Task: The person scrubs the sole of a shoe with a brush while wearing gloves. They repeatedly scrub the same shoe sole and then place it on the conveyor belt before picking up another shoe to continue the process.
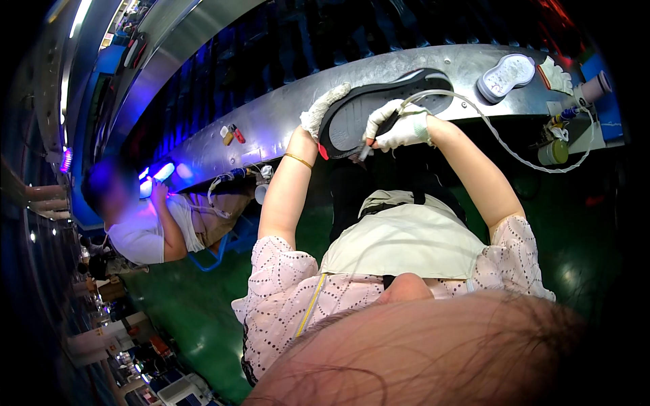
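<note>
A dark grey shoe sole [345,122] with a black rim and a red patch at its near left end lies tilted along the front of the metal bench. My left hand [325,109], in a white glove, grips its left end, with the fingers along the far rim. Over the sole's near side, my gloved right hand [405,128], with bare fingertips, is closed round a dark-handled brush [388,124]. The brush's pale tip points down by the sole's near edge; whether it touches is unclear. A clear tube [497,135] runs from the brush, arching rightward.
On the metal bench [271,125] are a white sole-shaped piece [506,76], white gloves [556,76] and small red and tan items [237,133]. A round container [554,152] hangs at right. Dark rollers [298,40] lie beyond. A co-worker [145,230] sits at left.
</note>
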{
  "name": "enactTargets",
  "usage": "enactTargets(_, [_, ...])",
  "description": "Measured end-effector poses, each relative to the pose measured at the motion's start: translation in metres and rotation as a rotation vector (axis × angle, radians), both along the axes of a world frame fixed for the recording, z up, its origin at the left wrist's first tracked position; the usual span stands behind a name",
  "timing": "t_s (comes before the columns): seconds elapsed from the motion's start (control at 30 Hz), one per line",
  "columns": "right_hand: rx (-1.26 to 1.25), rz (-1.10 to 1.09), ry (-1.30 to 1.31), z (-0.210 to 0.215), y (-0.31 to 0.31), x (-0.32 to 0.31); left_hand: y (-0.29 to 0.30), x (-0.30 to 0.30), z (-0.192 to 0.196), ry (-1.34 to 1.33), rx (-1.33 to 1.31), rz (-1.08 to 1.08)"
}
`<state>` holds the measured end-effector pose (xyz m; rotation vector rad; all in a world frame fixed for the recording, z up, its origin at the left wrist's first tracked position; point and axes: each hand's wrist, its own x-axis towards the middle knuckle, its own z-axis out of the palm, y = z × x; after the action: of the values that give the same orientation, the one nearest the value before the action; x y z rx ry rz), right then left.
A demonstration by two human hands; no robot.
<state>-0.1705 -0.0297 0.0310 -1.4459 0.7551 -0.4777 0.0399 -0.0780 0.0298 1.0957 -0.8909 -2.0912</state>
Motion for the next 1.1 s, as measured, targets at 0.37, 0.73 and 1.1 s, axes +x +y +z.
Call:
enactTargets(0.37, [0.152, -0.113, 0.258, 0.014, 0.002, -0.027, 0.000, 0.001, 0.010, -0.053, 0.209, -0.175])
enactTargets(0.73, [0.038, -0.602, -0.184, 0.010, 0.037, 0.001, 0.006, -0.006, -0.023, 0.396, -0.010, 0.097])
enactTargets(1.1, [0.077, -0.706, -0.325, 0.004, 0.039, 0.009, 0.021, -0.023, -0.060, 0.579, -0.177, 0.342])
